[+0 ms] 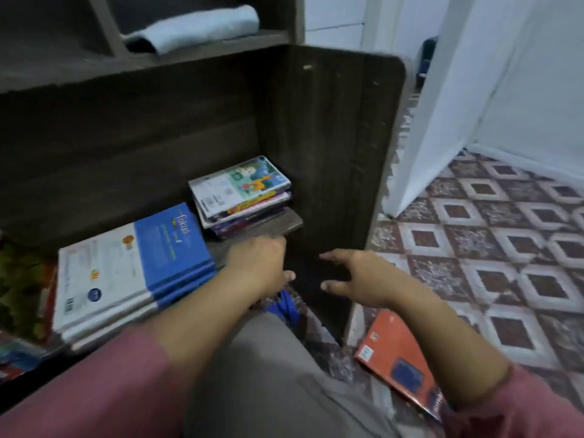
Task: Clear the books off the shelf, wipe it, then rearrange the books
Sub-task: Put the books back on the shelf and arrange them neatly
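A dark wooden shelf unit point(331, 153) fills the upper left. On its lowest shelf board point(284, 226) lies a small stack of colourful books point(243, 194) at the back right. A larger stack topped by a blue and white book point(132, 267) lies at the front left. My left hand point(262, 263) rests at the shelf's front edge between the two stacks, fingers curled over the edge. My right hand point(354, 276) hovers beside the shelf's side panel, fingers spread, holding nothing. An orange book point(395, 352) lies on the floor under my right forearm.
A rolled pale blue cloth point(202, 26) lies on an upper shelf. More colourful books point(22, 295) sit at the far left. The floor point(505, 248) is patterned tile. A white door frame point(442, 105) stands to the right. My grey-trousered knee point(268, 374) is below.
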Demonstrator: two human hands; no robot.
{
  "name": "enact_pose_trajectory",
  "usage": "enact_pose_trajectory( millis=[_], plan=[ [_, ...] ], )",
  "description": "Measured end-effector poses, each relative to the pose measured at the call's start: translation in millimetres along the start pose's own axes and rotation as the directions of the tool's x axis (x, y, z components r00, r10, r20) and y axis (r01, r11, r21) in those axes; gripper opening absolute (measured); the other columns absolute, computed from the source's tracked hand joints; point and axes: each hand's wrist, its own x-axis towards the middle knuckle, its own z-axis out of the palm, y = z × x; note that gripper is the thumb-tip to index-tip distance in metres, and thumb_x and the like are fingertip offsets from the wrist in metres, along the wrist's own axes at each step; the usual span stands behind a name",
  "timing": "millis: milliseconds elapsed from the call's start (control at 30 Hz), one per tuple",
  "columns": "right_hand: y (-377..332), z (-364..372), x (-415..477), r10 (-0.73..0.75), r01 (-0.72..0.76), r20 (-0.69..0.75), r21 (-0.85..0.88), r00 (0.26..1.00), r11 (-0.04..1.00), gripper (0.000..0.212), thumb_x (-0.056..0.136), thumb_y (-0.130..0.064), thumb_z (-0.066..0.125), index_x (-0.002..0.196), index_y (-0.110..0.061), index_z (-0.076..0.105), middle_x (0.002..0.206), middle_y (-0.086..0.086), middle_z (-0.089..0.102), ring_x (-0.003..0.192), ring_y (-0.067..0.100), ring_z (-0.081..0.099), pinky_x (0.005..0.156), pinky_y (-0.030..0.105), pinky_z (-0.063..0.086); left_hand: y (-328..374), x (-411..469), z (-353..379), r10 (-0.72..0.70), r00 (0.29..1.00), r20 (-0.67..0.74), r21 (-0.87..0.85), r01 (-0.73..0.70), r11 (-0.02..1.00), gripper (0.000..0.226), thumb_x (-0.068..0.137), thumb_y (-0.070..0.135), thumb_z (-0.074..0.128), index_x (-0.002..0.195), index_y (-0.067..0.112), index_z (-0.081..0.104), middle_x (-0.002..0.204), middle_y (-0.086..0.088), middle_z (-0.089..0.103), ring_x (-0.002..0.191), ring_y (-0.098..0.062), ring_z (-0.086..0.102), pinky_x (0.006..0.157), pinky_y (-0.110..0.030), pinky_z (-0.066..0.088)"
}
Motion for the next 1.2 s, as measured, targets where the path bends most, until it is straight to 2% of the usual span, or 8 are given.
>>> enact_pose_trajectory(
  millis=[200, 300, 400, 567, 733, 833, 933, 1200],
  plan=[
    [127.6, 22.3, -66.1, 0.412, -0.407, 0.138, -0.065, 0.901, 0.911, 0.064, 0.091, -0.043, 0.062, 0.146, -0.024, 0.037, 0.145, 0.007, 0.046, 0.128, 0.025, 0.048, 0.098, 0.034, 0.042, 123.6, 32.1, 61.5, 0.190, 0.945, 0.267, -0.037, -0.187, 0.982, 0.044, 0.089, 0.046, 0.061, 0.123, 0.019, 0.053, 0.124, -0.005, 0.055, 0.110, -0.028, 0.056, 0.085, -0.038, 0.049],
    [174.4, 48.7, -84.1, 0.489, -0.490, 0.194, -0.043, 0.851, 0.871, 0.063, 0.090, -0.043, 0.063, 0.146, -0.024, 0.040, 0.144, 0.007, 0.049, 0.127, 0.025, 0.049, 0.099, 0.035, 0.043, 172.5, 49.2, 89.5, 0.229, 0.935, 0.272, 0.006, -0.239, 0.971, 0.039, 0.089, 0.040, 0.061, 0.121, 0.019, 0.056, 0.127, -0.005, 0.057, 0.112, -0.028, 0.057, 0.078, -0.034, 0.044],
    [209.5, 87.0, -88.1, 0.534, -0.542, 0.262, -0.048, 0.804, 0.839, 0.064, 0.090, -0.042, 0.062, 0.147, -0.024, 0.038, 0.144, 0.007, 0.048, 0.127, 0.025, 0.049, 0.099, 0.034, 0.043, 202.0, 57.1, 124.0, 0.290, 0.925, 0.245, 0.030, -0.306, 0.952, 0.036, 0.089, 0.035, 0.059, 0.121, 0.018, 0.056, 0.127, -0.006, 0.057, 0.116, -0.028, 0.056, 0.087, -0.037, 0.046],
    [247.4, 161.6, -71.9, 0.559, -0.565, 0.320, -0.081, 0.765, 0.821, 0.049, 0.090, -0.036, 0.058, 0.136, -0.020, 0.050, 0.135, 0.007, 0.054, 0.118, 0.029, 0.055, 0.093, 0.041, 0.049, 196.5, 68.6, 175.9, 0.407, 0.846, 0.343, 0.018, -0.440, 0.898, 0.035, 0.090, 0.037, 0.057, 0.121, 0.022, 0.051, 0.122, -0.004, 0.056, 0.114, -0.027, 0.056, 0.089, -0.037, 0.046],
    [270.5, 236.3, -44.6, 0.567, -0.565, 0.360, -0.121, 0.741, 0.816, 0.064, 0.086, -0.035, 0.067, 0.142, -0.020, 0.039, 0.139, 0.008, 0.041, 0.121, 0.033, 0.050, 0.097, 0.046, 0.045, 183.5, 87.0, 191.8, 0.357, 0.826, 0.437, -0.133, -0.333, 0.934, 0.024, 0.091, 0.037, 0.059, 0.113, 0.028, 0.054, 0.114, 0.004, 0.059, 0.098, -0.019, 0.057, 0.077, -0.030, 0.047],
    [286.8, 279.3, -36.8, 0.616, -0.601, 0.308, -0.153, 0.725, 0.784, 0.084, 0.089, -0.036, 0.063, 0.154, -0.023, 0.011, 0.160, 0.016, 0.006, 0.145, 0.035, 0.015, 0.114, 0.048, 0.025, 171.9, 90.2, 210.3, 0.306, 0.809, 0.502, -0.162, -0.260, 0.952, 0.029, 0.090, 0.036, 0.061, 0.118, 0.029, 0.055, 0.113, 0.006, 0.058, 0.095, -0.014, 0.056, 0.079, -0.029, 0.049],
    [293.4, 314.8, -29.0, 0.693, -0.673, 0.211, -0.169, 0.689, 0.720, 0.095, 0.091, -0.042, 0.059, 0.153, -0.027, -0.011, 0.159, 0.019, -0.014, 0.148, 0.037, -0.003, 0.117, 0.049, 0.016, 160.4, 90.9, 223.9, 0.253, 0.795, 0.551, -0.165, -0.194, 0.967, 0.033, 0.090, 0.039, 0.062, 0.120, 0.028, 0.054, 0.117, 0.006, 0.057, 0.100, -0.012, 0.056, 0.086, -0.031, 0.051],
    [287.2, 330.9, 3.3, 0.756, -0.701, 0.209, -0.285, 0.621, 0.654, 0.095, 0.096, -0.021, 0.057, 0.151, -0.021, -0.020, 0.152, 0.038, -0.007, 0.140, 0.056, 0.011, 0.112, 0.052, 0.028, 152.1, 92.4, 232.1, 0.203, 0.788, 0.582, -0.205, -0.099, 0.974, 0.035, 0.091, 0.042, 0.060, 0.122, 0.030, 0.053, 0.117, 0.005, 0.058, 0.101, -0.013, 0.056, 0.087, -0.035, 0.052]
  ],
)
